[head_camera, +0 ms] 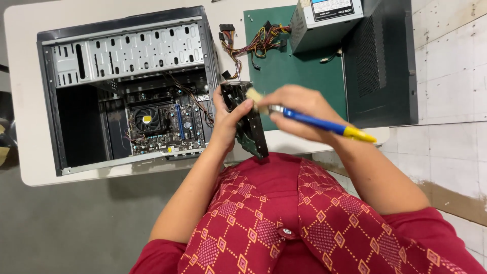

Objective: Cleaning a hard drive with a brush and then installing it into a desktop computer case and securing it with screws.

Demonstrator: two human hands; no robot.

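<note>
blue-and-yellow brush handle (324, 125), green mat (299, 71)

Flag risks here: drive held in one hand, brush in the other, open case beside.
1. The left hand pinches the hard drive by its edges above the lap, off the table; that grip could slip.
2. The brush may sweep dust toward the open case and its motherboard.
</note>
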